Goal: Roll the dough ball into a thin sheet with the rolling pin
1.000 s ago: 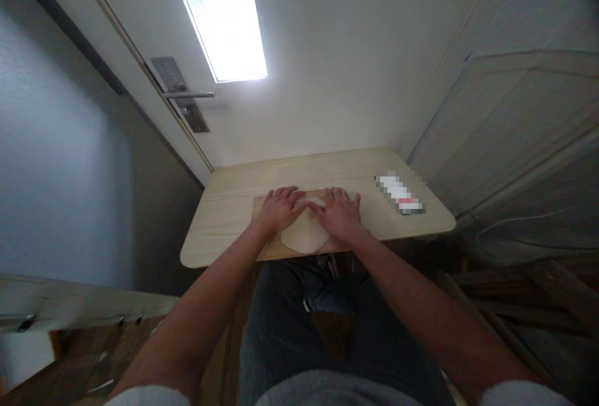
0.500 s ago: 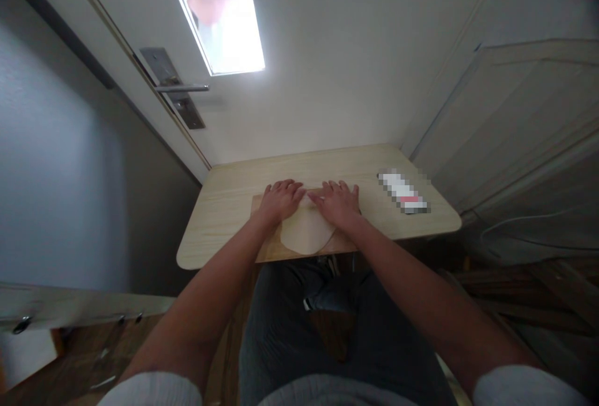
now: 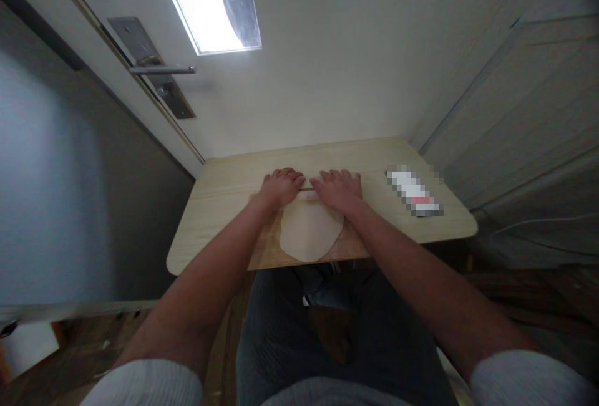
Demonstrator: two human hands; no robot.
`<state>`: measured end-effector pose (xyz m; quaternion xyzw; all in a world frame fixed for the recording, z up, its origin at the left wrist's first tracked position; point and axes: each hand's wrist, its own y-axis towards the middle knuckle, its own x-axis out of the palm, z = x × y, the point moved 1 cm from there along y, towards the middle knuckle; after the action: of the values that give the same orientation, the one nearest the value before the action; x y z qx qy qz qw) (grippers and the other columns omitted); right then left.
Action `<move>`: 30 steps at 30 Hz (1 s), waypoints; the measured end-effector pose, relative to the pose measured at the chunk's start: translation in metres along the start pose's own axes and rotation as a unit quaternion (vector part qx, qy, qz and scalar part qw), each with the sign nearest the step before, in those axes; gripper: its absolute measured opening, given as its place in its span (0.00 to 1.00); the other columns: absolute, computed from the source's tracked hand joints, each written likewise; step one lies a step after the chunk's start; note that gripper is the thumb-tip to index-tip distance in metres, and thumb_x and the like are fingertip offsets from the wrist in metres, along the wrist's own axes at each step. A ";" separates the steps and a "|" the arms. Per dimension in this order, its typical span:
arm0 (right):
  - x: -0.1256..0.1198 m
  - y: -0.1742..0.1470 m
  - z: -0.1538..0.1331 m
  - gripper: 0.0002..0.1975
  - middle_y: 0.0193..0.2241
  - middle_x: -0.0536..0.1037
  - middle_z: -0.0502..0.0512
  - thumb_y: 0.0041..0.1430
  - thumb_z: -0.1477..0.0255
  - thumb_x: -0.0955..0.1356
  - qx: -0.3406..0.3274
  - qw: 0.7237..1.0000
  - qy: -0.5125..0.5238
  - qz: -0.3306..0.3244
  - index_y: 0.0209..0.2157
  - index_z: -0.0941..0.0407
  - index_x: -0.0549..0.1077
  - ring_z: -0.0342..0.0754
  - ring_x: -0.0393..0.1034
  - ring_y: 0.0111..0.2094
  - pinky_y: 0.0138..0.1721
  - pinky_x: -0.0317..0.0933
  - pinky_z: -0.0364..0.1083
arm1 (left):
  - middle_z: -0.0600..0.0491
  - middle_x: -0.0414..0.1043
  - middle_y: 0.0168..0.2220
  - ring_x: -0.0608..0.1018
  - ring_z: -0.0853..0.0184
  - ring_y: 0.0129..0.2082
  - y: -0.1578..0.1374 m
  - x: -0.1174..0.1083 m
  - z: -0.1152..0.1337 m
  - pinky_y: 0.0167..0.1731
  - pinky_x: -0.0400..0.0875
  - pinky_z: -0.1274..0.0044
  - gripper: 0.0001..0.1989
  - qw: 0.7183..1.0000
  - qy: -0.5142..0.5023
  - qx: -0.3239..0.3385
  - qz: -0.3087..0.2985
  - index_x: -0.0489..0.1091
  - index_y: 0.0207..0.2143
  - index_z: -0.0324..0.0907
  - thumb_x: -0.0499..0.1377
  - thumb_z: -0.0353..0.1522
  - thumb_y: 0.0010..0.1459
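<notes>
A flat, rounded sheet of pale dough (image 3: 311, 231) lies on a wooden board (image 3: 262, 255) at the near edge of the small table. Across its far end runs a thin brown rolling pin (image 3: 307, 189), of which only a short middle piece shows. My left hand (image 3: 282, 186) rests over the pin's left part, fingers bent down over it. On the right part is my right hand (image 3: 337, 189), placed the same way, with the thumbs close together. Both hands hide the pin's ends and the upper sides of the dough.
The light wood table (image 3: 219, 188) stands against a white door with a metal handle (image 3: 163, 70) and a bright window (image 3: 215, 13). A blurred-out phone-like object (image 3: 414, 193) lies on the table's right side. My legs (image 3: 276, 331) are below the near edge.
Both hands have moved forward, away from my body, towards the dough's far end. More of the dough and the pin's middle now show. The view has shifted slightly.
</notes>
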<state>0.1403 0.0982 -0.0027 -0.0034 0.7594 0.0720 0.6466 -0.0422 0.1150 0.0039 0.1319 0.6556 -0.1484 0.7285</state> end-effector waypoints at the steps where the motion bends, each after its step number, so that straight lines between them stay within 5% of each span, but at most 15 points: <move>1: 0.000 0.003 0.000 0.31 0.57 0.71 0.64 0.67 0.50 0.54 0.000 1.000 0.000 -0.005 0.59 0.51 0.69 0.66 0.59 0.59 0.58 0.44 0.70 | 0.50 0.65 0.61 0.65 0.54 0.59 0.002 -0.001 -0.001 0.55 0.62 0.56 0.23 1.000 0.005 0.002 -0.003 0.67 0.58 0.54 0.41 0.43 0.69; 14: 0.003 0.022 0.004 0.33 0.61 0.67 0.65 0.66 0.50 0.54 0.004 1.000 0.011 -0.029 0.63 0.52 0.64 0.67 0.56 0.60 0.58 0.43 0.71 | 0.48 0.65 0.60 0.64 0.53 0.60 0.017 0.004 -0.008 0.55 0.62 0.56 0.24 1.000 0.002 -0.009 0.005 0.67 0.58 0.50 0.40 0.42 0.69; 30: 0.000 -0.034 -0.004 0.31 0.58 0.70 0.64 0.69 0.52 0.53 0.002 0.996 0.020 0.089 0.59 0.56 0.67 0.63 0.57 0.60 0.61 0.37 0.68 | 0.48 0.65 0.61 0.64 0.51 0.61 -0.025 0.010 0.013 0.55 0.61 0.55 0.24 0.997 0.000 -0.055 0.054 0.65 0.59 0.52 0.39 0.43 0.69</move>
<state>0.1403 0.0641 -0.0054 0.0642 0.7693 0.1276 0.6226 -0.0394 0.0866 -0.0042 0.1274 0.6547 -0.0726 0.7415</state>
